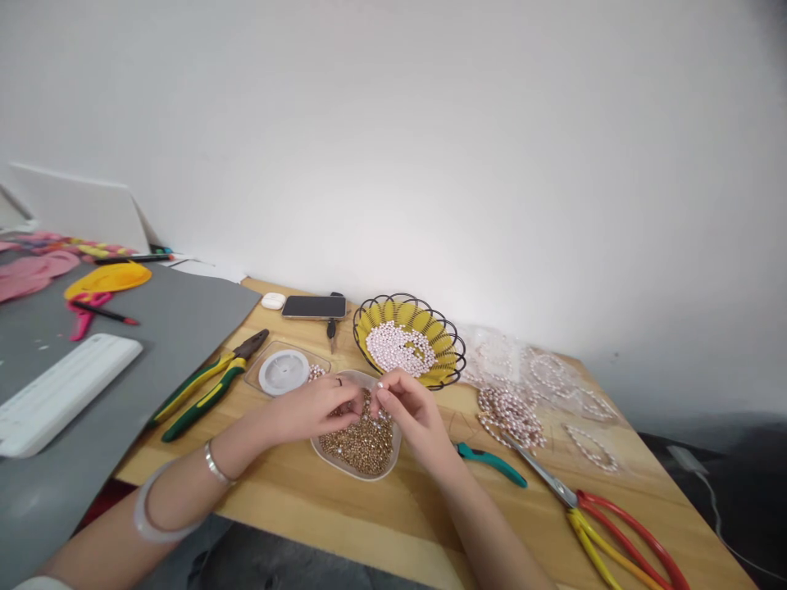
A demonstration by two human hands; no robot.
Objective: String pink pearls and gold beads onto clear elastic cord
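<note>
Right fingers (393,401) apparently pinch a pale bead (379,385), best kept above the dish (397,449); what the left fingers (345,399) hold is unclear.

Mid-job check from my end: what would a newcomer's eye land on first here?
Probably the left hand and right hand, close together over a pale dish of gold-brown beads. Just beyond them, the yellow basket with its looping black rim and pale pink beads stands out against the wall. At the lower right, big scissors show bright red and yellow handles.
</note>
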